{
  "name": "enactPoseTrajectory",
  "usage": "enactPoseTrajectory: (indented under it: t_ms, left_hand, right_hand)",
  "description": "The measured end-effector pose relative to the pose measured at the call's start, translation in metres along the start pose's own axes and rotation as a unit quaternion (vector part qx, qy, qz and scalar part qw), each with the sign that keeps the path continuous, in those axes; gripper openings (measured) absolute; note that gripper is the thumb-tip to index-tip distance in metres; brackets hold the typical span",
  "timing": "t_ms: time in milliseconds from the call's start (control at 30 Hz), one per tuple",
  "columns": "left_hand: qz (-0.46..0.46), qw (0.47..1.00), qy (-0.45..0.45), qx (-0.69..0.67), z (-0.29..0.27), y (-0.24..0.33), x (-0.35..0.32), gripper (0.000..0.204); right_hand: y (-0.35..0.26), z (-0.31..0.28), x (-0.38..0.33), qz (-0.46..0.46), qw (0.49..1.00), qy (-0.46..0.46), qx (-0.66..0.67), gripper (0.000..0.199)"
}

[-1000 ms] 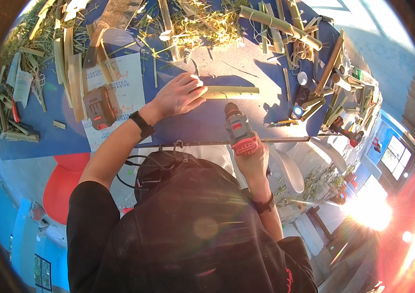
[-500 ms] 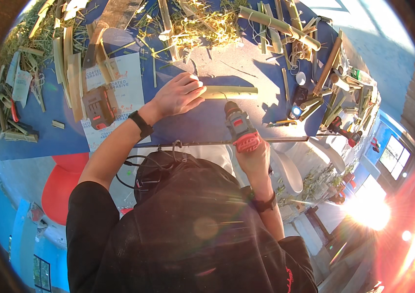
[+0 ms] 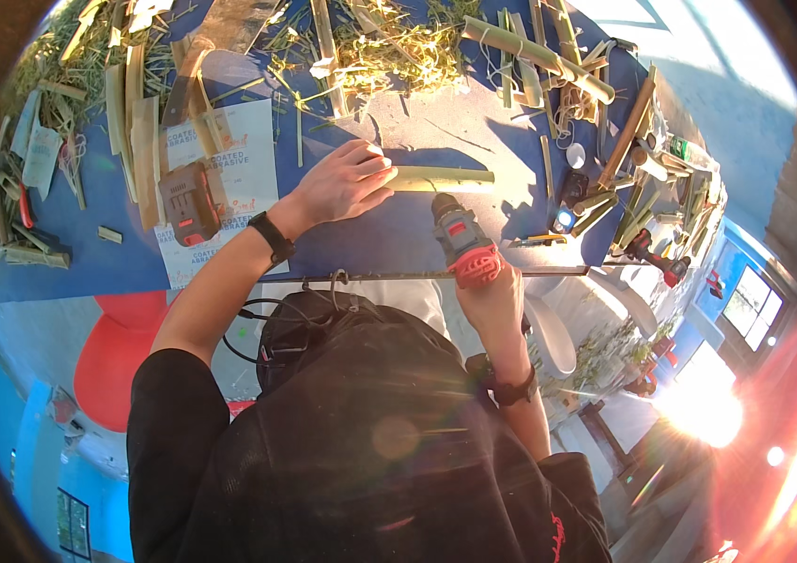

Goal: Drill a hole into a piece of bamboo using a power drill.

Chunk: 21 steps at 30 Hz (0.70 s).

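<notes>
- Bamboo stick (image 3: 441, 178) lies flat on the blue worktop (image 3: 398, 235), pinned under the left hand (image 3: 342, 183).
- Right hand (image 3: 492, 300), at five o'clock from it, has its grip closed around a red drill (image 3: 462, 239), tip touching the stick.
- Likely risk: the round stick rolls, the bit skids toward the fingers.
- Sanding paper (image 3: 229, 178) lies at nine o'clock.

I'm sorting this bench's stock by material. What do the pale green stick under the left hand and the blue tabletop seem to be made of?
The stick looks like split bamboo: pale green, smooth, straight, matching the stalks heaped at the table's far edge. The left hand presses it down. The tabletop looks like a matte blue painted board or a sheet covering; the head view cannot settle which.
</notes>
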<state>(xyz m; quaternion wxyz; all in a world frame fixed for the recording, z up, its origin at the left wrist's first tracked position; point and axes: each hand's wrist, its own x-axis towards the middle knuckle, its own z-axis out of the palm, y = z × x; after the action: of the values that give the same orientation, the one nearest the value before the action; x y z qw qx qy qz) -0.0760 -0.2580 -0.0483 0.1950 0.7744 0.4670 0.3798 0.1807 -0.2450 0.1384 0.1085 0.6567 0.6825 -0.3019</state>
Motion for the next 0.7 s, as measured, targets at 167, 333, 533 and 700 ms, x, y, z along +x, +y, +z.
enactPoseTrajectory:
  t_ms: [167, 333, 533, 700]
  left_hand:
    - [0.002, 1.0, 0.004, 0.008, 0.001, -0.001, -0.001, 0.034]
    - [0.002, 1.0, 0.003, 0.003, 0.0, 0.0, 0.0, 0.034]
    - [0.003, 1.0, 0.004, 0.0, 0.0, 0.0, 0.0, 0.033]
    - [0.001, 1.0, 0.004, 0.0, 0.0, 0.0, 0.0, 0.033]
  right_hand:
    - [-0.001, 0.0, 0.001, -0.021, 1.0, 0.007, 0.01, 0.029]
    - [0.005, 0.002, 0.002, -0.041, 0.999, 0.007, 0.009, 0.031]
    - [0.009, 0.001, 0.004, -0.065, 0.998, 0.012, -0.014, 0.034]
    - [0.013, 0.0, 0.006, -0.082, 0.996, 0.01, -0.026, 0.036]
